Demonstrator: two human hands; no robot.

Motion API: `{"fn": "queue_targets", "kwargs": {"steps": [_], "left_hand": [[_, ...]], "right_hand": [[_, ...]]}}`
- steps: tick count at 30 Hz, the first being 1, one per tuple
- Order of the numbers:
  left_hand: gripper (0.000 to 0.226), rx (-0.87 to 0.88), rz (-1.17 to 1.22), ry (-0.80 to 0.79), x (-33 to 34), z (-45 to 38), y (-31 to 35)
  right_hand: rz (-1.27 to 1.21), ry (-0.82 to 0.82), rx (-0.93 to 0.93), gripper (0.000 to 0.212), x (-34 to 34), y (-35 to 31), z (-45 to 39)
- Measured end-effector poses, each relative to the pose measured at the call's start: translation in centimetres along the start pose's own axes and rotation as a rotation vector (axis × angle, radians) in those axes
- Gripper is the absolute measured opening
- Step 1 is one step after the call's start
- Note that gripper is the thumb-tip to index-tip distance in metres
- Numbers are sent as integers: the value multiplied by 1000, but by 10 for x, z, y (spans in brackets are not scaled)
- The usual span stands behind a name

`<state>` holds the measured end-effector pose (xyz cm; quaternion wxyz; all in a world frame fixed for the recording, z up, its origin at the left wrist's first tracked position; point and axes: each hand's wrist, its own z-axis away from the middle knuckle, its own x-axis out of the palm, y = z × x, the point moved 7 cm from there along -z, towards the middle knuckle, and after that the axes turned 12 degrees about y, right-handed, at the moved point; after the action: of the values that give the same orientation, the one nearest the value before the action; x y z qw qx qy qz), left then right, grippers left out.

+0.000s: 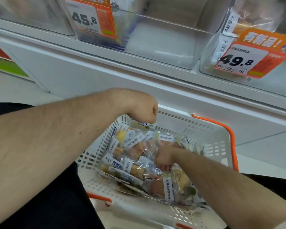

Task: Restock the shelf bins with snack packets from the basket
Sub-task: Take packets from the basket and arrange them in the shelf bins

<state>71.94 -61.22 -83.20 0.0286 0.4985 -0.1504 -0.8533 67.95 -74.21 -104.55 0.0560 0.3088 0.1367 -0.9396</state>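
A white slotted basket point(205, 134) with orange handles sits on the floor below the shelf, holding several clear snack packets point(132, 156) with white and blue labels. My left hand point(142, 108) hovers over the basket's far left corner, fingers curled around a snack packet point(141, 124) that hangs under the fist. My right hand point(163, 158) is down in the pile, fingers curled around a packet there. Above, a clear shelf bin point(163, 47) stands nearly bare in the middle.
A bin at the left carries an orange 45.8 price tag point(89, 17) and holds blue packets. The bin at the right has a 49.8 tag point(248, 58) and bagged goods. A white shelf front point(106, 70) runs below the bins. Pale floor tiles lie to the right.
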Motion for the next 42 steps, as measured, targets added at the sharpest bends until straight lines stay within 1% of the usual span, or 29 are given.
{"fn": "queue_targets", "kwargs": {"steps": [1, 4, 6, 9, 12, 16, 18, 19, 21, 24, 26, 27, 30, 31, 33, 35, 37, 39, 41, 42], "left_hand": [[31, 2, 2, 2, 0, -1, 1], [32, 3, 8, -5, 1, -1, 2], [32, 0, 7, -12, 3, -1, 1], [31, -9, 10, -12, 2, 1, 1], [33, -20, 35, 10, -5, 4, -1], [33, -11, 82, 59, -13, 7, -1], [32, -34, 72, 60, -12, 7, -5], [33, -56, 52, 56, -12, 7, -8], [42, -114, 2, 37, -13, 10, -15], [57, -207, 6, -10, -16, 20, -25], [68, -236, 101, -27, -17, 26, -28], [67, -245, 186, -25, -16, 28, -28], [42, -220, 570, 65, -18, 30, -19], [35, -205, 716, 115, -22, 30, -16], [32, -176, 1007, 219, -31, 29, -10], [29, -171, 1170, 327, -40, 30, -8], [18, -151, 1220, 419, -50, 32, -2], [20, -75, 1239, 488, -62, 34, 8], [22, 20, 1253, 517, -76, 36, 19], [29, 76, 1227, 513, -84, 37, 26]], "right_hand": [[-8, -2, 15, 12, 0, 0, -1], [15, -110, 18, 22, 10, 0, 6], [171, -162, -77, 24, 18, -1, 12], [362, -156, -163, 26, 24, -4, 17], [500, -130, -235, 21, 5, -17, 28], [493, -63, -276, 18, -54, -35, 58], [406, 7, -286, 14, -91, -40, 77], [311, 61, -280, 12, -111, -39, 86], [48, 176, -247, 25, -145, -33, 101], [-418, 271, -213, 29, -173, -21, 121], [-705, 300, -222, 30, -181, -18, 131], [-829, 300, -228, 30, -183, -19, 136], [-1085, 259, -275, 31, -185, -22, 147], [-1131, 254, -300, 31, -186, -25, 152], [-1190, 262, -329, 31, -192, -25, 156], [-1180, 277, -347, 33, -199, -24, 163], [-1098, 288, -382, 36, -207, -24, 172], [-1004, 328, -415, 38, -217, -23, 186], [-967, 409, -463, 30, -234, -19, 200], [-995, 461, -481, 23, -244, -16, 206]]}}
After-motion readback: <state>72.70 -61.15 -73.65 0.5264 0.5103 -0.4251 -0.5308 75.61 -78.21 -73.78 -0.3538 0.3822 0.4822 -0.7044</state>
